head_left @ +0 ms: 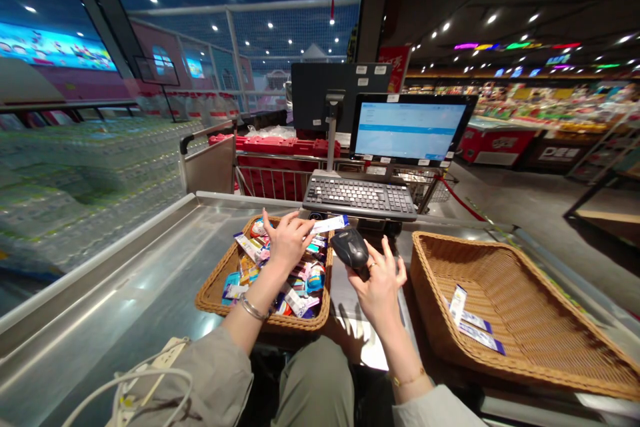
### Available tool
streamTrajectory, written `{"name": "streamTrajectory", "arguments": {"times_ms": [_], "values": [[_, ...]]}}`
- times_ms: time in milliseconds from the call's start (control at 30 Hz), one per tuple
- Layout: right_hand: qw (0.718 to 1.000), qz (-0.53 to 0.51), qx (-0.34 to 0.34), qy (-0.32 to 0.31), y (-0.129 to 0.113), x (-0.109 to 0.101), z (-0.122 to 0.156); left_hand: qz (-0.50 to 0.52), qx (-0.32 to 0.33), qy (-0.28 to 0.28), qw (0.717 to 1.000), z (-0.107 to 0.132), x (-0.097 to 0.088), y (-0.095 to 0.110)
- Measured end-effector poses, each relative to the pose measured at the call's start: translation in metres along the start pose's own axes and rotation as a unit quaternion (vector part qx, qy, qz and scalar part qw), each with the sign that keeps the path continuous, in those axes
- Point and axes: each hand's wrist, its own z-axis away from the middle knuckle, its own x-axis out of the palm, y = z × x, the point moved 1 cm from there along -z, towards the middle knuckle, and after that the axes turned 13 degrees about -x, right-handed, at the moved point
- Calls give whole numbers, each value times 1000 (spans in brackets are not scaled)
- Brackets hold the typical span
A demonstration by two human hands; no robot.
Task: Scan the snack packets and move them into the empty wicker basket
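My left hand (287,241) is over a wicker basket (215,300) heaped with small colourful packets (280,273). Its fingertips appear to pinch a white and blue stick packet (329,224). My right hand (380,290) is shut around a black handheld barcode scanner (350,248), whose nose points toward the left hand. To the right, a larger wicker basket (545,320) holds several flat white and blue packets (473,322) near its left wall.
A steel checkout counter (115,293) runs along the left, beside stacked bottled water (85,173). Ahead stand a keyboard (359,197), a lit monitor (407,130) and red crates (275,147). A white bag strap (150,380) lies at lower left.
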Motion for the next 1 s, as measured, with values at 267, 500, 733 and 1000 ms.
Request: {"name": "streamTrajectory", "arguments": {"times_ms": [267,500,733,1000], "values": [[1000,-1,-10,-3,-2,-4,1,-11,3,4,1000,1,2,3],[1000,4,-11,6,-3,-7,1,-30,23,8,999,1,-2,10],[999,22,4,25,3,-11,4,-22,21,14,999,-1,-3,18],[997,35,35,57,18,-26,7,-9,39,9,999,-3,0,43]]}}
